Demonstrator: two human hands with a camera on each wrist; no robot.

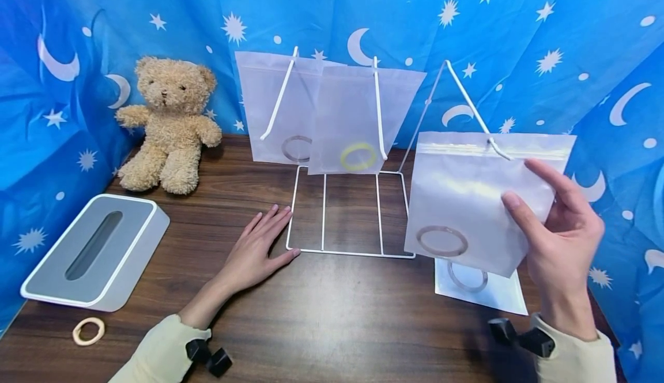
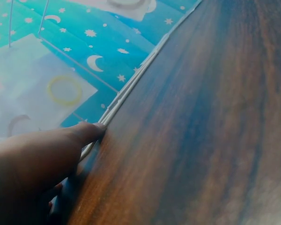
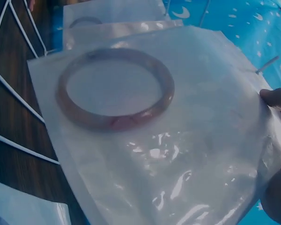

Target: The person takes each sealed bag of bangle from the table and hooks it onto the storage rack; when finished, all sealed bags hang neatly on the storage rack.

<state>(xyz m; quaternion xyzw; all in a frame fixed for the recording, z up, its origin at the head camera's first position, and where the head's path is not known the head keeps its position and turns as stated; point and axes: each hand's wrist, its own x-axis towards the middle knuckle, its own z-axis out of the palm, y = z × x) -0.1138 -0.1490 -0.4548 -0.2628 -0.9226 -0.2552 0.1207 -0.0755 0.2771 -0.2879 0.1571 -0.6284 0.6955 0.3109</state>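
My right hand [image 1: 565, 227] grips the right side of a frosted zip bag [image 1: 477, 192], thumb in front and other fingers partly hidden. A brownish bangle [image 1: 442, 241] lies in the bag's lower left corner; the right wrist view shows this bangle [image 3: 119, 123] up close. The bent tip of the rack's right white hook [image 1: 472, 103] shows in front of the bag, just below its top edge. My left hand [image 1: 254, 256] rests flat on the table, its thumb touching the front left corner of the wire rack's base [image 1: 353, 251].
Two bags hang on the other hooks, one with a dark bangle [image 1: 297, 149], one with a yellow bangle [image 1: 358, 156]. Another bagged bangle [image 1: 469, 279] lies under the held bag. At left are a teddy bear [image 1: 168, 123], a tissue box [image 1: 52, 267] and a pale ring [image 1: 78, 337].
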